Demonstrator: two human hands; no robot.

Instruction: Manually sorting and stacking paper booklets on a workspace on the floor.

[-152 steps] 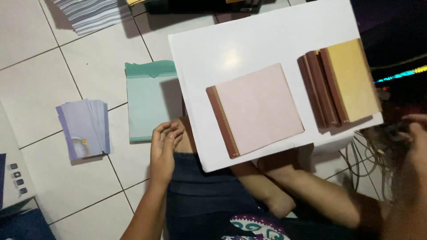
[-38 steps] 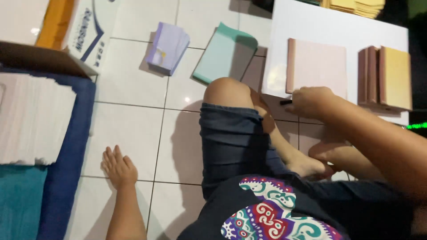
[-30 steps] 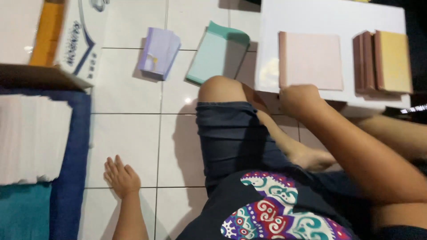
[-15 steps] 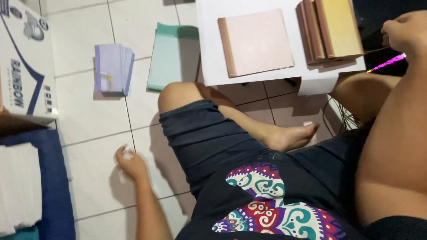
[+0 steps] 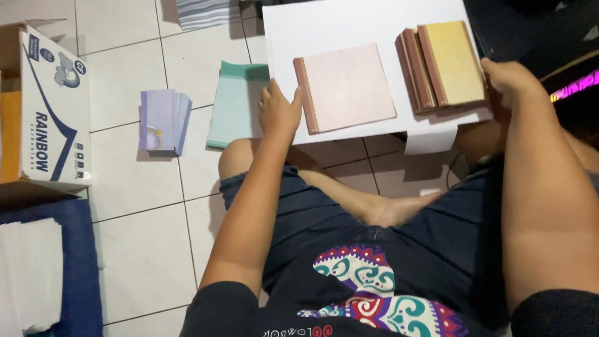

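Pale pink, the brown-spined book (image 5: pixel 347 87) lay flat on the white board (image 5: pixel 337 28); it looked stiff and light, best gripped along the spine. The left hand (image 5: pixel 278 112) rested open beside that spine, while the right hand (image 5: pixel 511 80) curled around the board's edge near stacked yellow books (image 5: pixel 444 63).

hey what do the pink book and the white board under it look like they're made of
The pink book looks like a hardcover: a matte, paper-covered board with a brown spine strip that may be cloth or tape, judging by its flat stiff shape and lack of shine. The white board seems to be smooth painted wood or laminate; it lies rigid and shows a soft glare. The left hand rests at the book's spine.
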